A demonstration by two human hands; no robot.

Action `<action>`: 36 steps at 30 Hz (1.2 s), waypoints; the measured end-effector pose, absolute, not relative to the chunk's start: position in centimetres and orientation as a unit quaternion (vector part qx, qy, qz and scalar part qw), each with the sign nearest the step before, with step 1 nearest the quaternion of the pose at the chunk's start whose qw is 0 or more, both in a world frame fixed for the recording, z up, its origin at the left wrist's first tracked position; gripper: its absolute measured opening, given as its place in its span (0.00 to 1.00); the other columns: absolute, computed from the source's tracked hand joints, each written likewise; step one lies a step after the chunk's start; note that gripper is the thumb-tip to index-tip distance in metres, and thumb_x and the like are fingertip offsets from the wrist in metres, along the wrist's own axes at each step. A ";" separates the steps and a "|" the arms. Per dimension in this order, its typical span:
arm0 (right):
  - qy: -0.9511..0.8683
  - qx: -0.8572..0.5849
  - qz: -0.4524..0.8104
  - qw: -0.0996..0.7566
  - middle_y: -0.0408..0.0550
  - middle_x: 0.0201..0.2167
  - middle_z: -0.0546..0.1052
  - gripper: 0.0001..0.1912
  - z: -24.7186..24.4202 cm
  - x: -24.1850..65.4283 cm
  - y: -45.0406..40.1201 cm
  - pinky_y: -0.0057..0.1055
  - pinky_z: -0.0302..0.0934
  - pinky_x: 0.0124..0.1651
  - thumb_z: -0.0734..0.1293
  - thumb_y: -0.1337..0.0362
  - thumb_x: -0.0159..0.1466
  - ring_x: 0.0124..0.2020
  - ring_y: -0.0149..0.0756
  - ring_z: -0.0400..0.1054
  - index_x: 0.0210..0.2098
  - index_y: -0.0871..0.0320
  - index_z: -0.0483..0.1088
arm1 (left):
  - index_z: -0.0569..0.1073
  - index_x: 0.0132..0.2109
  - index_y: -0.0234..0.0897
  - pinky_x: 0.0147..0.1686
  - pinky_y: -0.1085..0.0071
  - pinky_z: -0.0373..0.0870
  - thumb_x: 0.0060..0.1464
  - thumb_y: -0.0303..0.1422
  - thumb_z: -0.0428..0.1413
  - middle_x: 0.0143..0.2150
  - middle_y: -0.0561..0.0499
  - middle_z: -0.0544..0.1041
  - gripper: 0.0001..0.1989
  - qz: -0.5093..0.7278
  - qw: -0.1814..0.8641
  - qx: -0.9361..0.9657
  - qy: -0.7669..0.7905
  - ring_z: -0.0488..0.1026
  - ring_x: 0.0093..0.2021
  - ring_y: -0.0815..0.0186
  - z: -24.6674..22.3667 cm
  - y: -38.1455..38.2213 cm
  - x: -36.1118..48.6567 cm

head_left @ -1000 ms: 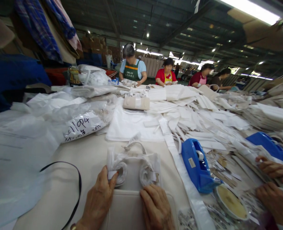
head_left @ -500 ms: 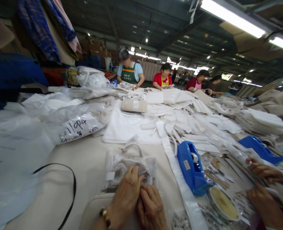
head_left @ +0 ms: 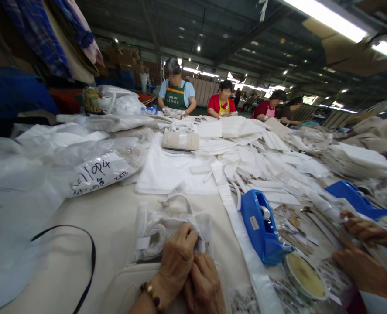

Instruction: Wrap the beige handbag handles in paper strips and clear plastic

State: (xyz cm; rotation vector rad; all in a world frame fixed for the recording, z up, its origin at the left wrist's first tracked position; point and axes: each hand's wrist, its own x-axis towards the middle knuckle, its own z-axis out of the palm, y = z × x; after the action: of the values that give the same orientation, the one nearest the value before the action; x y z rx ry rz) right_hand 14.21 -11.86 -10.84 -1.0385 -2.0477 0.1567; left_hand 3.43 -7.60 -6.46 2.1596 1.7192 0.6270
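Observation:
In front of me lies a pale beige bag point(head_left: 124, 283), with a looped handle point(head_left: 176, 198) standing up at its far end. Clear plastic wrapping point(head_left: 144, 222) covers that end, and a rolled white strip point(head_left: 155, 240) shows through it. My left hand point(head_left: 176, 253), with a beaded bracelet at the wrist, is closed with bent fingers at the near edge of the wrapping. Close against it, my right hand point(head_left: 203, 279) is closed too, thumb and fingers pressed together. What the fingertips pinch is hidden between the hands.
Right of the bag stands a blue tape dispenser point(head_left: 258, 226), beside a long plastic strip point(head_left: 232, 218) and a round yellowish dish point(head_left: 304, 274). A co-worker's hands point(head_left: 363, 257) work at far right. A wrapped beige bag point(head_left: 180, 140) sits ahead; a marked plastic bag point(head_left: 104, 168) lies left.
My left hand has shifted slightly right and turned, uncovering more of the rolled strip. My right hand stays beside it. The whole view has shifted slightly.

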 end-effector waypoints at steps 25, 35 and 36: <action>-0.818 -0.434 -0.125 0.357 0.53 0.43 0.76 0.18 -12.1 14.8 -11.5 0.41 0.63 0.49 0.59 0.70 0.59 0.47 0.45 0.69 0.49 0.61 0.68 | 0.71 0.38 0.37 0.40 0.75 0.66 0.57 0.19 0.42 0.41 0.51 0.73 0.15 0.106 0.138 0.769 0.615 0.71 0.41 0.68 -3.9 -6.0 3.6; -0.769 -0.461 -0.134 0.421 0.45 0.38 0.79 0.14 -10.2 13.3 -11.3 0.35 0.60 0.48 0.57 0.72 0.57 0.41 0.39 0.70 0.37 0.57 0.71 | 0.71 0.42 0.31 0.47 0.58 0.68 0.59 0.29 0.51 0.41 0.47 0.74 0.07 0.039 0.088 0.762 0.640 0.72 0.44 0.62 -4.5 0.8 1.7; -0.752 -0.474 -0.129 0.441 0.45 0.37 0.79 0.13 -10.4 12.9 -11.2 0.35 0.60 0.47 0.57 0.70 0.57 0.40 0.39 0.70 0.36 0.57 0.71 | 0.71 0.41 0.31 0.46 0.58 0.69 0.59 0.31 0.52 0.40 0.48 0.74 0.07 0.040 0.094 0.777 0.622 0.72 0.43 0.63 -5.1 1.1 1.4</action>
State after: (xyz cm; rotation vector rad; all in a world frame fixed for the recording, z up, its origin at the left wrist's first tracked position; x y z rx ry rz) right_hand 12.94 -11.16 -10.41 -1.1759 -1.8665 -0.3193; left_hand 1.43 1.07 -5.15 2.3036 1.8446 0.1199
